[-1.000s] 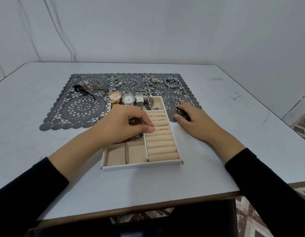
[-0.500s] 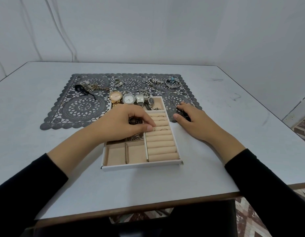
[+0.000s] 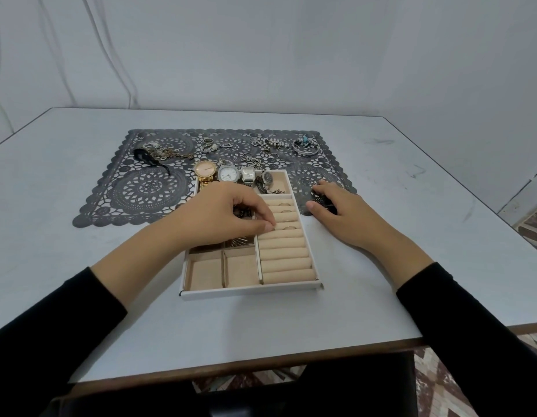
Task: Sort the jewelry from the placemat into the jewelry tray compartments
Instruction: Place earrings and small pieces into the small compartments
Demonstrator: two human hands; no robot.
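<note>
Now my left hand [image 3: 231, 212] pinches at the ring rolls [image 3: 286, 254] of the jewelry tray [image 3: 249, 291]; whether it holds anything I cannot tell. My right hand [image 3: 342, 213] grips a dark piece [image 3: 320, 200] at the near-right edge of the placemat [image 3: 147, 188].

The jewelry tray [image 3: 249, 291] lies on the table [image 3: 411, 236], its far end with 4 watches [image 3: 228, 173] overlapping the placemat [image 3: 141, 188].

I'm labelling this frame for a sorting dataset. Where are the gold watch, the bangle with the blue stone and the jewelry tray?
gold watch [image 3: 205, 169]: head view, on its round pinkish dial.
bangle [image 3: 305, 140]: head view, on its blue stone.
jewelry tray [image 3: 249, 291]: head view, on its white near wall.
</note>
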